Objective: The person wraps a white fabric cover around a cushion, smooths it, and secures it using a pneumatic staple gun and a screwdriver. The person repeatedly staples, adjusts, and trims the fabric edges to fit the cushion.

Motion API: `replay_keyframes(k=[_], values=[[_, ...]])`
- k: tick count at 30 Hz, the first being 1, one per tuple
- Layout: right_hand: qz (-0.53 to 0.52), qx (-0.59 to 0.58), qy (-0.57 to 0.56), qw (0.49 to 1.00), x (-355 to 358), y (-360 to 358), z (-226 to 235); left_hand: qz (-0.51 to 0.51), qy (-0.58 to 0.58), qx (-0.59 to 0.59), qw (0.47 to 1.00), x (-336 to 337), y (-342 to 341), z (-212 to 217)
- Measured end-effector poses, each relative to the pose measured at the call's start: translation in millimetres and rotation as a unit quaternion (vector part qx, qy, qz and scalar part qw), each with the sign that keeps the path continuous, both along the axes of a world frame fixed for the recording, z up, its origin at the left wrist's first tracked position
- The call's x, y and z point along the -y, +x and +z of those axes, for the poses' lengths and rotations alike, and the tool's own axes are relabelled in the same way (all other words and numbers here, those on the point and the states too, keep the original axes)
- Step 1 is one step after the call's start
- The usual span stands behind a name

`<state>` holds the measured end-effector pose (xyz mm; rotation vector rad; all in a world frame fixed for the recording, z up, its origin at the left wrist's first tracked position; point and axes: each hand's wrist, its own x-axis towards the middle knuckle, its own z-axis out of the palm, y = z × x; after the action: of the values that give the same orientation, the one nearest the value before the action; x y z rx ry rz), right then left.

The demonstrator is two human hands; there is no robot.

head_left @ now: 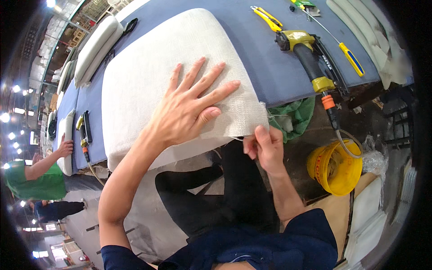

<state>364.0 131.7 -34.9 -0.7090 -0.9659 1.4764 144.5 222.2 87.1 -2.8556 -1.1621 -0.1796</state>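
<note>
While my left hand (191, 105) lies flat, fingers spread, on the white fabric-covered cushion (171, 76) to pin it to the blue workbench (270, 67), my right hand (265, 146) is pinched shut on the fabric's loose edge at the near corner, keeping it taut. Pneumatic stapler (310, 56) rests within reach.

A long blue-topped workbench (265, 67) carries a cream fabric-covered cushion (148, 85), a yellow pneumatic staple gun (306, 49), yellow-handled pliers (267, 18), a yellow-and-blue screwdriver (351, 58) and more pale cushions (94, 47)
</note>
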Motion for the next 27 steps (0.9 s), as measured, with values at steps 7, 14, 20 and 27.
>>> replay_keyframes(k=[7,14,20,27], values=[[0.048,0.008,-0.003,0.999,-2,-76,21,-0.003,0.012,-0.028,1.000,-3,0,2],[-0.001,0.229,0.190,0.955,-29,-45,-36,0.019,0.025,-0.083,0.996,7,1,3],[0.048,0.235,0.089,0.967,-22,-36,-28,-0.068,-0.157,0.066,0.983,-57,-28,45],[0.010,0.271,0.112,0.956,-24,-41,-44,0.262,-0.096,0.168,0.945,-283,-105,83]])
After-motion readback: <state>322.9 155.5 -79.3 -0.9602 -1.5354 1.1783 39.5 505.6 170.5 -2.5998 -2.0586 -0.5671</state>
